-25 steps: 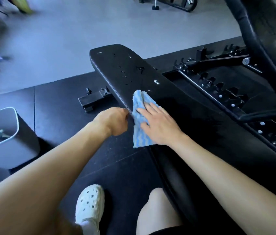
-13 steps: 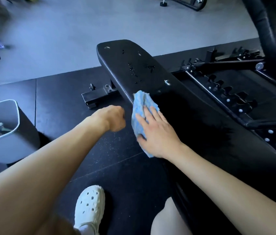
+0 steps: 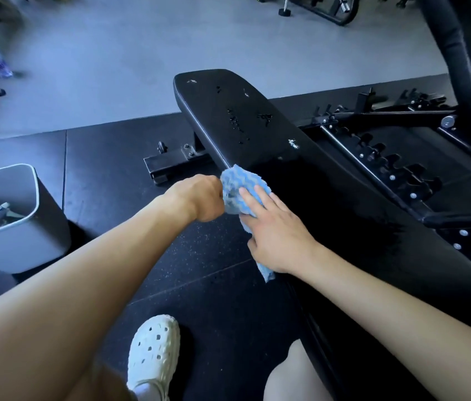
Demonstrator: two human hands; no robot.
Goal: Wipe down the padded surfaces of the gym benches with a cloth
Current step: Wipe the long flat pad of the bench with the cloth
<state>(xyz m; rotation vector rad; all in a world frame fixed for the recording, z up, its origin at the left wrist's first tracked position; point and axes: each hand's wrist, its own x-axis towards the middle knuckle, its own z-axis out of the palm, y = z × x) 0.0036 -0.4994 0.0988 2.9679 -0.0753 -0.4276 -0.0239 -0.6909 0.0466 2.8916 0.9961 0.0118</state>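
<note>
Left hand [image 3: 199, 198] now grips cloth [image 3: 244, 183] — right hand [image 3: 277, 235] flat on it | bench [image 3: 222, 105] edge | bin [image 3: 36, 183] leftward

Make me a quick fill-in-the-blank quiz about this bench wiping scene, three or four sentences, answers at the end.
1. The right hand presses flat on a ___ cloth with wavy stripes.
2. Drops sit on the ___ bench pad.
3. The grey bin stands on the person's ___ side.
4. The shoe on the floor is ___.

Missing words: blue; black; left; white.
</note>
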